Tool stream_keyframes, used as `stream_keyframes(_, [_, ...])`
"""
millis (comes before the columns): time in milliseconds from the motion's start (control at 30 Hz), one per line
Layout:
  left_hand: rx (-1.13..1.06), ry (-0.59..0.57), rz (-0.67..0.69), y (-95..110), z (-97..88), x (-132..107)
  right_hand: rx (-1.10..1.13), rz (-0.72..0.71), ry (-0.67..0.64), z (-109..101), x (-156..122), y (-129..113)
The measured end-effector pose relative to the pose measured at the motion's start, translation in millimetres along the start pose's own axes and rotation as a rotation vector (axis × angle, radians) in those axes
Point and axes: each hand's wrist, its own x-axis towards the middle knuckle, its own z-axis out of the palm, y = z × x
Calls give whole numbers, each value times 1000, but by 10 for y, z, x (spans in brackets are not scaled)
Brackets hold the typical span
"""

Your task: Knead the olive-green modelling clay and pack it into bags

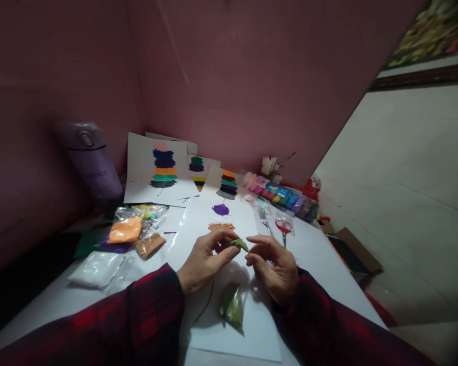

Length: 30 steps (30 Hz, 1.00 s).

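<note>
My left hand (209,256) pinches a small lump of olive-green modelling clay (239,244) between thumb and fingers, above the white paper (198,315). Close to the clay's right end is my right hand (273,264), its thumb and forefinger slightly apart and apparently not touching the clay. Below both hands a clear plastic bag with green clay (232,307) lies on the paper. The paper bears a purple scribbled patch (220,209) and an orange-brown one (221,226), the latter partly hidden by my left hand. A thin dark drawn line (206,305) runs beneath my left wrist.
Bagged orange clay (125,230), brown clay (150,246) and white clay (97,269) lie left. Behind stand a purple bottle (95,168) and coloured drawings (156,188). A fork (264,217), red scissors (283,226) and a multicoloured clay pack (282,194) lie right.
</note>
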Motion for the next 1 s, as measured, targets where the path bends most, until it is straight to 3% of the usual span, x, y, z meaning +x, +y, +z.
stream_keyframes(233, [115,-37,58,-38,35,-26,56,-41,-42,8,-27,73])
stream_keyframes(700, [75,5,56,-71,41,-21,6,-119,21,-11,-24,23])
stream_keyframes(1000, [79,-58,44,-56,34,-26,-47,-228,-33,-39,-9,37])
